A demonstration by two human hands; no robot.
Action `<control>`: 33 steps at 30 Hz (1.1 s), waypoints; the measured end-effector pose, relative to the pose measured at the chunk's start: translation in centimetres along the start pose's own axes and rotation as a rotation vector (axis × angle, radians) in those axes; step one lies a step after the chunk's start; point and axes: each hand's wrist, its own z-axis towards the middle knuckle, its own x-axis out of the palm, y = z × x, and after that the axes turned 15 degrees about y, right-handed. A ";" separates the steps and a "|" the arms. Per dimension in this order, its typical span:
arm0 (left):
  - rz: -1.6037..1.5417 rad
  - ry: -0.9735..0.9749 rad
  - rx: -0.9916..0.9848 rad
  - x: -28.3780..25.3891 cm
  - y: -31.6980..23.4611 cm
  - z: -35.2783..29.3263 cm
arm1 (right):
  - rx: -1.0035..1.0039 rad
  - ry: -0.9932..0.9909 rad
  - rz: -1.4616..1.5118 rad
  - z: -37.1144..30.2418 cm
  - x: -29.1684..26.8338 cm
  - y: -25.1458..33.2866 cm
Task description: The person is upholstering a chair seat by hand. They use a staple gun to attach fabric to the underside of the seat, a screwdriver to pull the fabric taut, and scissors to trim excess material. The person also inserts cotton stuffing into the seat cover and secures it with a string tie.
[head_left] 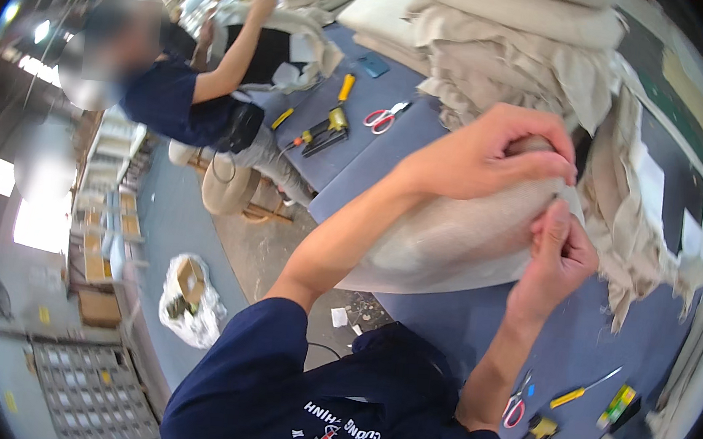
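Note:
A rounded padded piece covered in beige fabric (451,238) stands tilted in front of me above the blue-topped table. My left hand (515,151) is closed over its upper right end, fingers curled round the edge and thumb pressing along the fabric. Just below, my right hand (564,253) is closed in a pinch against the same end. A tiny dark spot shows by its fingertips; what they pinch is too small to make out. The far side of the padded piece is hidden.
Folded beige fabric (513,32) is piled at the back. Red-handled scissors (385,119), a yellow-black staple gun (326,131) and a yellow-handled screwdriver (585,388) lie on the table. A co-worker (181,101) works at the far left. A plastic bag (189,322) lies at lower left.

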 end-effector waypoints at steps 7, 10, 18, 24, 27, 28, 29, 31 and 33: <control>0.045 0.046 -0.019 0.7 -1.6 -0.4 | -0.005 0.078 -0.227 -0.5 -1.6 1.6; -0.056 0.083 0.069 1.3 -1.3 0.3 | -0.003 0.056 -0.337 -1.7 -3.0 2.2; -0.080 -0.064 0.148 0.8 0.7 -0.4 | 0.238 0.104 -0.636 -10.7 -12.5 -3.7; 0.211 -0.203 0.016 0.9 -2.6 -3.5 | 0.542 0.248 -0.915 -20.6 -24.4 -18.0; 0.226 -0.187 0.113 1.8 -1.2 -1.7 | 0.526 0.245 -1.012 -23.8 -27.7 -22.0; 0.185 -0.121 0.165 2.3 -0.6 -0.9 | 0.387 0.148 -1.024 -26.1 -29.5 -23.4; 0.179 -0.127 0.092 2.8 -0.3 -1.0 | 0.550 0.191 -1.044 -26.4 -28.3 -21.0; 0.200 -0.130 0.023 2.8 -0.4 -2.7 | 0.578 0.077 -0.914 -28.9 -26.0 -17.4; 0.296 -0.159 -0.091 2.5 -0.6 -4.7 | 0.640 0.126 -0.859 -32.8 -25.9 -16.2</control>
